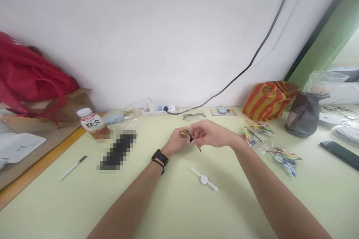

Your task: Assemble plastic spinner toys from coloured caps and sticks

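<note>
- Right hand (211, 134), fingertips nearly together, seems to pinch a thin black piece (199, 148) between both hands
- Left hand (176, 142) curls beside a yellow piece (184, 133); its hold I cannot tell
- Step seems fine two-handed handling; next move calls for steady fingers

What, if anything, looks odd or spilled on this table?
One thing: the dark patch between the white pen and the person's left hand shows as coarse square blocks, unlike everything around it, so I can't tell what lies there. I see no spill.
</note>
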